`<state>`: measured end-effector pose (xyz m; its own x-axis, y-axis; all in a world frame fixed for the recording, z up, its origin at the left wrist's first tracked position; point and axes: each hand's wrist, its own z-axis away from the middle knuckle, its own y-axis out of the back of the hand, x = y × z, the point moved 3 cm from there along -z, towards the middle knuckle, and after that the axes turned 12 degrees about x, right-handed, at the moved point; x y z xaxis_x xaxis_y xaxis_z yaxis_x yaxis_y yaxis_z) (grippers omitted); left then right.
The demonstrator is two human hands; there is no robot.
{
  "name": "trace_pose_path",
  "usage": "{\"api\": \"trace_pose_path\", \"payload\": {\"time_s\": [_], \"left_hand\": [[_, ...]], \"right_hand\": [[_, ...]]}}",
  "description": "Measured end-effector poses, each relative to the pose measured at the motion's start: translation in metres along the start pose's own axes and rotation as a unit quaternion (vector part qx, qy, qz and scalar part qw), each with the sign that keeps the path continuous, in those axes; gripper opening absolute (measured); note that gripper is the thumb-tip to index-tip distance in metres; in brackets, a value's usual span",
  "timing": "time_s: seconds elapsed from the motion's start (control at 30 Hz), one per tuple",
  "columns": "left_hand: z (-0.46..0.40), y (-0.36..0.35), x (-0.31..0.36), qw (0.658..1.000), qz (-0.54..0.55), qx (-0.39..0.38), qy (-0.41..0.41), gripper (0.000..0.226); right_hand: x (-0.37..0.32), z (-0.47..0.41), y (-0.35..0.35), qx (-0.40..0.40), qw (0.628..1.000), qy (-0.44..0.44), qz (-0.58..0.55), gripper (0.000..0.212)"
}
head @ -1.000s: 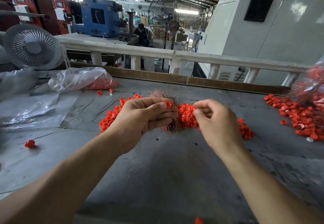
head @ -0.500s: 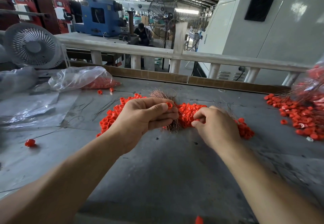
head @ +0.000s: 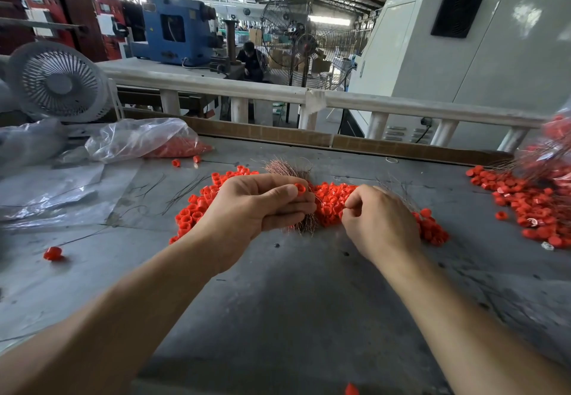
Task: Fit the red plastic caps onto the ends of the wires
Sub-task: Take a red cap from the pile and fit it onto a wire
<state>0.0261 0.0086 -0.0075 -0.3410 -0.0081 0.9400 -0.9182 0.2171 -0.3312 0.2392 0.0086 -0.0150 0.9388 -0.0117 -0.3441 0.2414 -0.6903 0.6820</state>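
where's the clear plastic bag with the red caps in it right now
In the head view the plastic bag lies at the table's far left, in front of the white desk fan, left of and beyond the left hand.

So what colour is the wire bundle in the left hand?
Coppery brown wire bundle, left hand; head view.

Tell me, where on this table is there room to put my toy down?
Bare grey table lies between the two forearms, and between the middle cap pile and the right-hand caps. It is crowded around both hands and by the plastic bags.
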Motion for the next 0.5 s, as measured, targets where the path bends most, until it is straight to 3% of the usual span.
{"api": "trace_pose_path", "payload": {"time_s": [0.23,0.5], "left_hand": [[0.001,-0.002,-0.001,1.000,-0.015,-0.002,-0.006,0.027],[0.002,-0.003,-0.001,1.000,-0.020,0.001,-0.006,0.027]], "right_hand": [[-0.006,0.004,0.004,0.010,0.999,0.008,-0.043,0.013],[-0.013,0.008,0.013,-0.017,0.945,-0.054,-0.321,0.013]]}}
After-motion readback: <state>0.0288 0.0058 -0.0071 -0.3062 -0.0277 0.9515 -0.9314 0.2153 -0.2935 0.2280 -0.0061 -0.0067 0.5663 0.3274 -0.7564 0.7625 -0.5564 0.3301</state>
